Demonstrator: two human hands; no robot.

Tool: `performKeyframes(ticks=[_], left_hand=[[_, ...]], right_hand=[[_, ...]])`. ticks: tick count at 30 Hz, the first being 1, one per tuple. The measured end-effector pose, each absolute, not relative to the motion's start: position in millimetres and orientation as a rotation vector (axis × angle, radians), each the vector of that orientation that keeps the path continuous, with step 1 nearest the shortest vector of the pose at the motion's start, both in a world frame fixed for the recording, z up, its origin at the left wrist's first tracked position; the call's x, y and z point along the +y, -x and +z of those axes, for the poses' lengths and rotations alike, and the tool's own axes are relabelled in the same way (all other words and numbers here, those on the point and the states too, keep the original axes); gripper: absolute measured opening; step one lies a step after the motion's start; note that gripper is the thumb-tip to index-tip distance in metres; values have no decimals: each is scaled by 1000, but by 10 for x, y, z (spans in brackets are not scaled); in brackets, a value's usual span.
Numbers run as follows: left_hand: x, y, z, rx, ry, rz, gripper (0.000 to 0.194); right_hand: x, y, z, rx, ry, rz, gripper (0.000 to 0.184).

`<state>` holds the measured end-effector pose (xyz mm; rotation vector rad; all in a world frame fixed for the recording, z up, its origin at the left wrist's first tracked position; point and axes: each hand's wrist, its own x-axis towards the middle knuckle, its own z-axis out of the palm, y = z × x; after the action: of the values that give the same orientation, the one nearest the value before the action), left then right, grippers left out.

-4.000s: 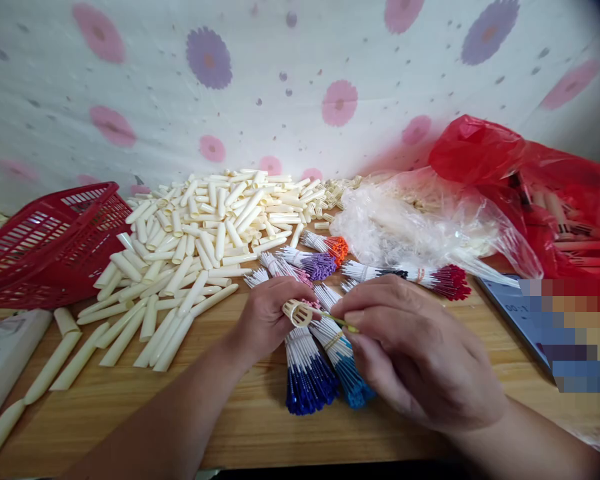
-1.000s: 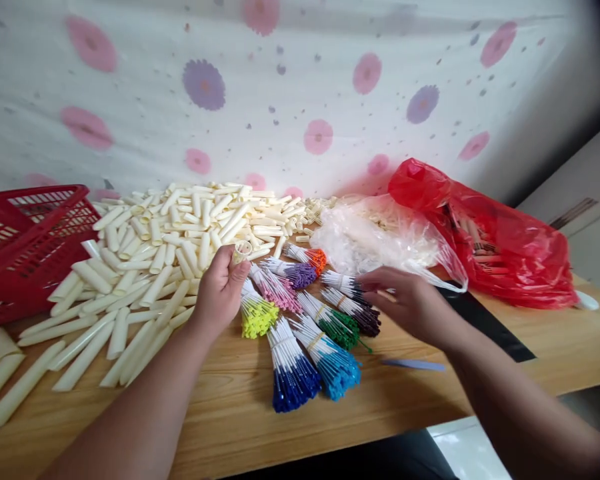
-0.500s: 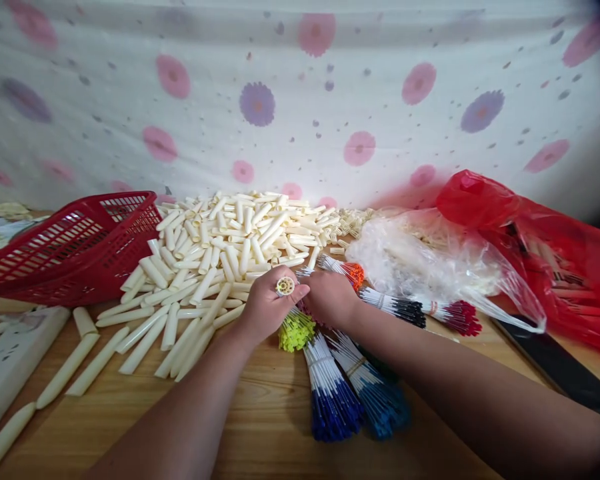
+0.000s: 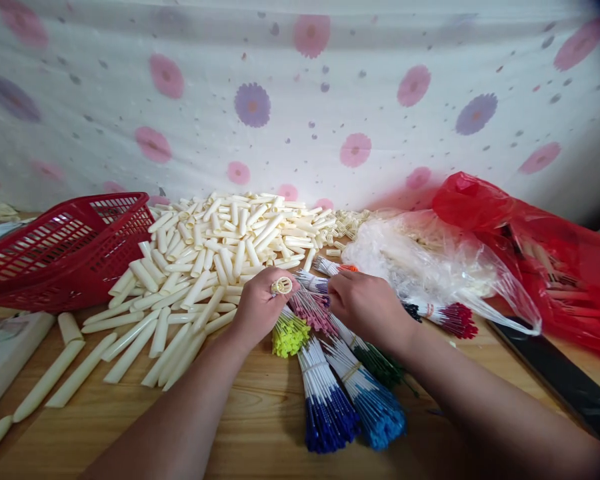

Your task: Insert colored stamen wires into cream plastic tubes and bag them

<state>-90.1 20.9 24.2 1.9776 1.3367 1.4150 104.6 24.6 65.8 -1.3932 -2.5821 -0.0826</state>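
Observation:
My left hand [image 4: 263, 303] is closed around a small cream plastic piece with a round, slotted end [image 4: 282, 286] that faces me. To its right, my right hand [image 4: 367, 308] hovers over bundles of thin white sticks like pen refills, its fingers curled together. What those fingers hold, if anything, is hidden. Around the hands fan out a yellow-green bundle [image 4: 291, 333], a pink bundle [image 4: 313, 310], a dark blue bundle [image 4: 327, 400], a light blue bundle [image 4: 370, 397] and a green bundle [image 4: 380, 363]. A black bundle [image 4: 413, 311] is partly covered by my right hand.
Cream plastic tubes [image 4: 220, 247] lie heaped behind my hands. At left are a red basket [image 4: 70, 253] and a white power strip [image 4: 15, 353]. A clear plastic bag [image 4: 410, 257], a dark red bundle [image 4: 455, 319], a red bag [image 4: 555, 267] and a black strip [image 4: 555, 373] lie at right.
My right hand has moved right, away from my left hand, uncovering the pink bundle and covering more of the black one. The left hand still grips the cream piece.

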Motion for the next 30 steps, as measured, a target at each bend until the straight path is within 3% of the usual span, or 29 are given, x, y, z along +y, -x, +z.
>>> performKeyframes(ticks=[6,9,12,18,26,30], left_hand=[[9,692,350,1179,-2107,940,13],[-60,609,375,1216,-1993,920,9],[-73,582,390,1248,-1885,971,12],[-81,557,412,1141,-1805,1041,16],[-106,571,405,937,-1837,973,19],[-81,610,353,979,-2046,1203,11]], right_hand=[[113,-1334,569,-2344,841,534,14],[124,-1310,414,-2073,773,766,12],[131,-1282,309,-1790,797,914,23],[89,-1293,327,-1828,768,766,19],[72,-1376,541,-2007,452,819,5],[-176,-1591,785,-1952,495,522,18]])
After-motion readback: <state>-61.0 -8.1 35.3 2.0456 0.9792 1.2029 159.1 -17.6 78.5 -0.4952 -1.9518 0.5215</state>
